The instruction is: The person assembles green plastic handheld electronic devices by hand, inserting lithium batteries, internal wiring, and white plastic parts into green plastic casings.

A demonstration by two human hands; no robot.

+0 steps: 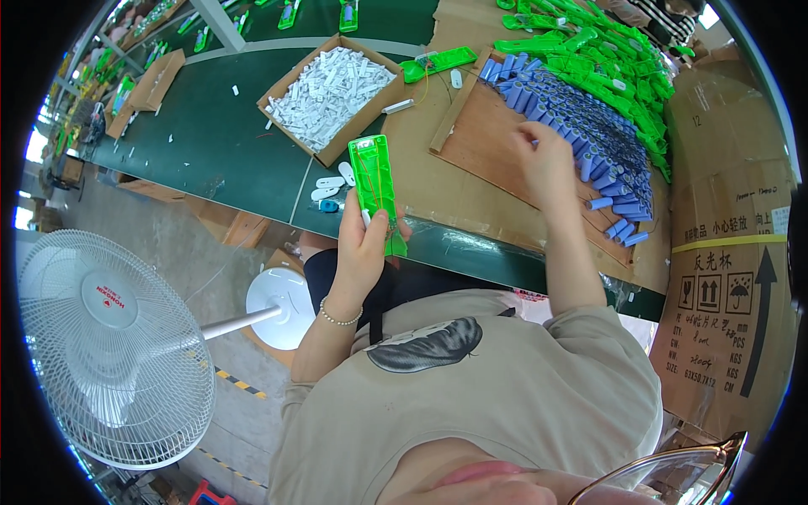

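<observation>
My left hand (364, 240) is closed around the lower part of a bright green plastic housing (371, 168), a long open shell with thin wires inside. A small white piece shows at the thumb. My right hand (545, 160) is raised over a shallow wooden tray (484, 151), its fingers curled together beside a pile of blue cylindrical battery cells (581, 139) with dark wires. Whether anything sits between those fingertips is hidden. Near the left hand, several small white oval parts (326, 188) and a small blue object (328, 206) lie on the green table (227, 151).
A cardboard box (324, 156) full of white plastic pieces stands ahead. Another green housing (439, 64) lies behind it. More green housings (623, 76) are heaped beyond the cells. A tall carton (728, 210) stands at the right, a white fan (118, 337) at the left.
</observation>
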